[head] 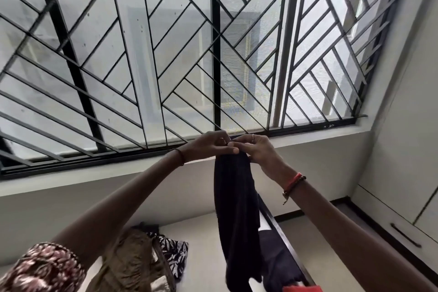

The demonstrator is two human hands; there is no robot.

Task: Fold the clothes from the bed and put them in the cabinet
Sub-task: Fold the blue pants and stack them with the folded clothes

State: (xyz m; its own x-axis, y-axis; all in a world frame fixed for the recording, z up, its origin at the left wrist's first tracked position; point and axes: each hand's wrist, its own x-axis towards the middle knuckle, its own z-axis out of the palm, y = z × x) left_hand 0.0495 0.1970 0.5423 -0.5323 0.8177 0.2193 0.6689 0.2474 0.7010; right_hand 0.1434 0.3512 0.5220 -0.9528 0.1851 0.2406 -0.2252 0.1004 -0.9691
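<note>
A dark navy garment (pixel 237 208) hangs down in front of me, held up at window-sill height. My left hand (pixel 208 144) and my right hand (pixel 256 149) meet at its top edge and both pinch the cloth there. The garment's lower end reaches down to the white bed (pixel 203 244). On the bed to the left lies a heap of clothes: an olive-brown piece (pixel 132 261) and a black-and-white patterned piece (pixel 173 253). A white cabinet (pixel 403 161) stands at the right.
A large window with a black diagonal grille (pixel 166 54) fills the wall ahead. The bed's dark frame edge (pixel 279 225) runs along the right of the mattress. A red item (pixel 303 289) shows at the bottom edge. The cabinet has a dark handle (pixel 405 234).
</note>
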